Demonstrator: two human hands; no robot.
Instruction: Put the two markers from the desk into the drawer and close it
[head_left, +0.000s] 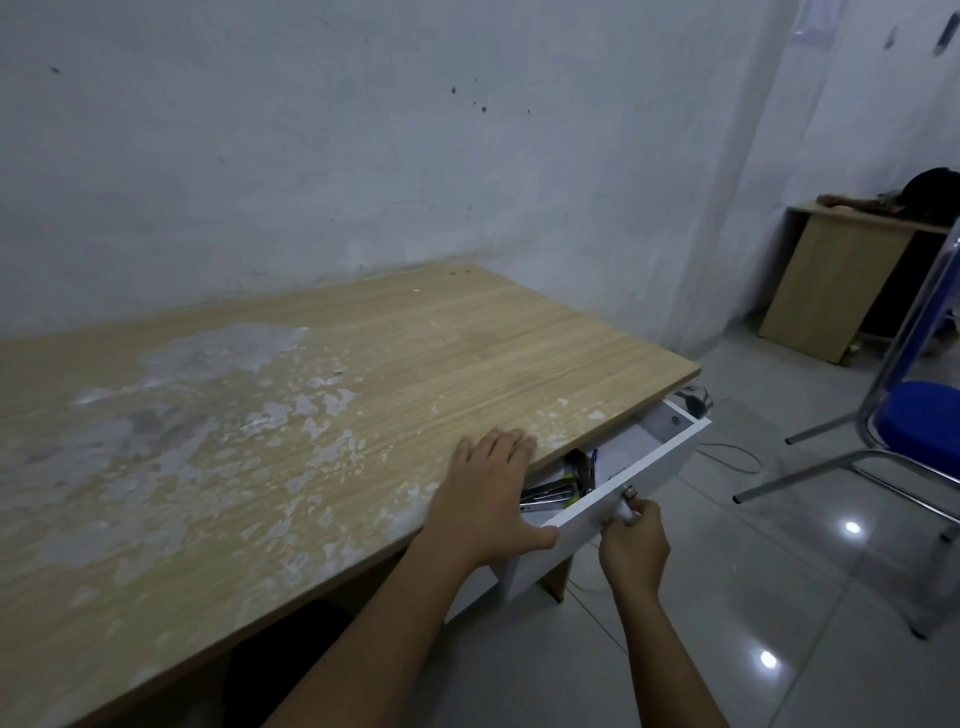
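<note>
A white drawer (657, 462) stands partly pulled out under the right front edge of the wooden desk (363, 364). Inside it lie dark metal items and a blue-tipped marker (594, 457); a second marker cannot be made out. My right hand (634, 545) pinches the small knob (629, 492) on the drawer front. My left hand (488, 493) lies flat on the desk edge, fingers spread, thumb by the drawer's near corner. No marker is seen on the desk top.
The desk's surface is worn with pale patches and backs onto a grey wall. A blue chair (919, 431) with metal legs stands to the right on the tiled floor. A small wooden cabinet (831, 280) sits in the far corner.
</note>
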